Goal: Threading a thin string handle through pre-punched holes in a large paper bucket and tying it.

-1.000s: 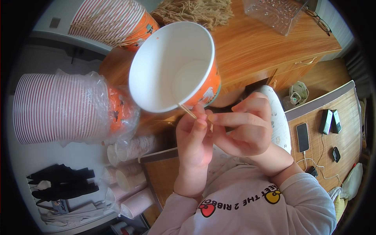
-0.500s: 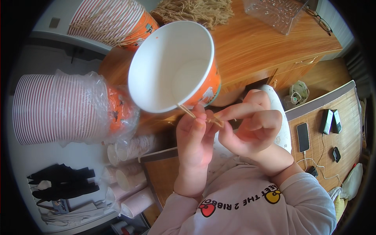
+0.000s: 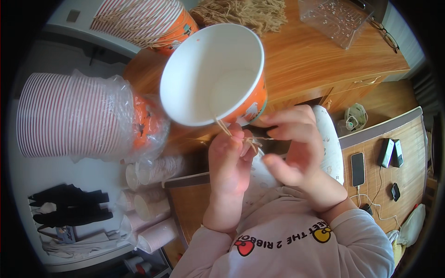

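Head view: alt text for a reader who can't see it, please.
A bare left hand pinches tan cord reaching the rim of an orange bucket; the right hand is open alongside. A bucket stack is at left, a wooden cabinet behind.

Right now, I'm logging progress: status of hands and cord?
Left hand pinches cord near bucket. Right hand open beside it. Nothing visibly in the way.

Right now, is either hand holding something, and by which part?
The left hand pinches the string between the cup and the string's loops; whether the right hand holds any is unclear.
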